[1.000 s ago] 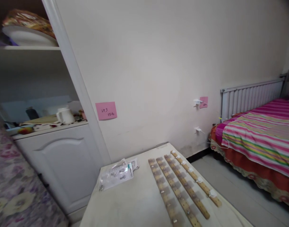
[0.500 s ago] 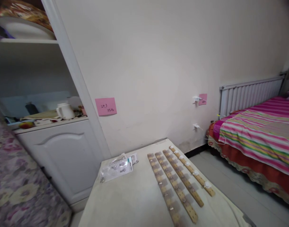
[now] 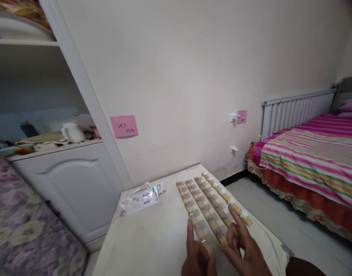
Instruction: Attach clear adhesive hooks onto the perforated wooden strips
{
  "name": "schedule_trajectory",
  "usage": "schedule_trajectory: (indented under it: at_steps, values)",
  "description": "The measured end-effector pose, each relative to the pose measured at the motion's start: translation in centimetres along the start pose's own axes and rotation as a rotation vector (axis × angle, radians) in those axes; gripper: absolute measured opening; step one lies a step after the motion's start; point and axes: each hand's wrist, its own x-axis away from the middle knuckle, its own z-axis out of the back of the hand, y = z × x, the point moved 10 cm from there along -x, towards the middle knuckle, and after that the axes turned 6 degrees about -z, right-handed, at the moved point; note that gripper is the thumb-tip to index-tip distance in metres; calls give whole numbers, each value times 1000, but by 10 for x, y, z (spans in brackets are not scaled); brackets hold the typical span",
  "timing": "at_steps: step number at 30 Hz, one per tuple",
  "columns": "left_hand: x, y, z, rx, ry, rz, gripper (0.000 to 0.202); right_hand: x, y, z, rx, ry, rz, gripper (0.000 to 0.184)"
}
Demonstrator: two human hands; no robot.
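Note:
Three long wooden strips (image 3: pixel 206 207) with small clear and white pieces fixed along them lie side by side on a white table (image 3: pixel 152 237). My left hand (image 3: pixel 196 256) is at the near end of the left strip, forefinger stretched out and touching it. My right hand (image 3: pixel 242 247) hovers over the near ends of the middle and right strips with its fingers spread. Neither hand holds anything. A clear plastic packet (image 3: pixel 139 199) with small parts lies at the table's far left.
A white cupboard (image 3: pixel 66 188) with a shelf of clutter and a white jug (image 3: pixel 72 132) stands at left. Pink notes (image 3: pixel 124 126) are stuck on the wall. A striped bed (image 3: pixel 311 161) and radiator (image 3: pixel 296 111) stand at right. Flowered fabric (image 3: pixel 23 230) is at near left.
Both hands have come into view from below and now reach onto the near ends of the strips. The view has shifted slightly right and down.

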Motion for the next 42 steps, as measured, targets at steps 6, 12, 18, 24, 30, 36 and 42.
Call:
schedule_trajectory:
  at_steps: [6,12,18,24,30,36,42]
  values:
    - [-16,65,31,-151,123,-118,83,-18,-51,20,114,41,133,82]
    - [-24,73,40,-216,100,-57,84,-26,-52,27,138,37,104,81]
    - [-25,68,39,-225,92,-45,84,-26,-59,31,177,36,95,81]
    - [-24,68,40,-223,106,-47,86,-27,-60,27,199,13,89,84]
    - [-20,52,40,-199,79,-20,73,-22,-34,24,231,15,36,65]
    - [2,-49,15,-274,-81,93,34,24,94,-23,136,-284,-356,20]
    - [32,-108,-25,-303,-171,113,32,68,176,-62,-163,-362,-685,50]
